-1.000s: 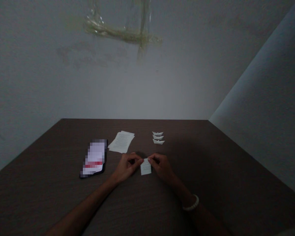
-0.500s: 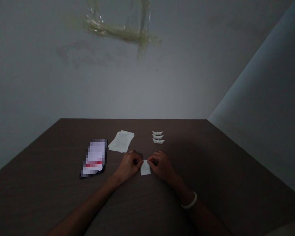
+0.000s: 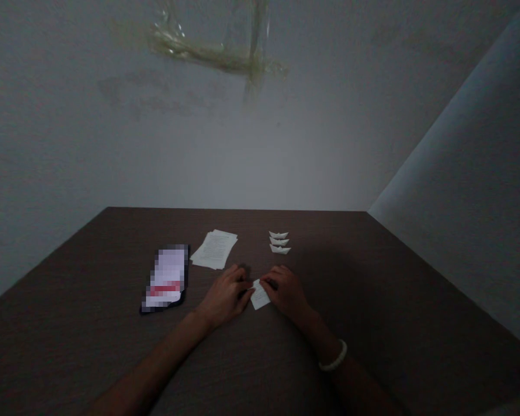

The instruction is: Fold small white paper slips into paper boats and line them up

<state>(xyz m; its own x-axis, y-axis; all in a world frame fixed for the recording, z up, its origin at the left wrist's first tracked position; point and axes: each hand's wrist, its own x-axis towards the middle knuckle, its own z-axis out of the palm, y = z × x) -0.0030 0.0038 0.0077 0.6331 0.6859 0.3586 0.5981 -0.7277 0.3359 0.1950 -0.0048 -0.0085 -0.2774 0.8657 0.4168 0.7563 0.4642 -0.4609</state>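
A small piece of printed white paper (image 3: 260, 296) lies between my hands, turned at a slant. My right hand (image 3: 285, 290) pinches its upper right edge, thumb against bent fingers. On the other side, my left hand (image 3: 226, 296) has its index finger and thumb closed at the paper's left corner. Beyond my hands, three small folded paper boats (image 3: 279, 242) stand in a row, one behind another. A stack of printed paper sheets (image 3: 215, 249) lies past my left hand.
A phone (image 3: 167, 277) with a lit, blurred screen rests left of my left forearm. The brown table (image 3: 91, 277) meets a grey wall (image 3: 329, 156) at its far edge. A white bracelet (image 3: 334, 356) circles my right wrist.
The small paper has turned from nearly straight to slanted, its lower edge swinging right. My left fingers have shifted their hold and stretched out somewhat; my right hand stays nearly in place.
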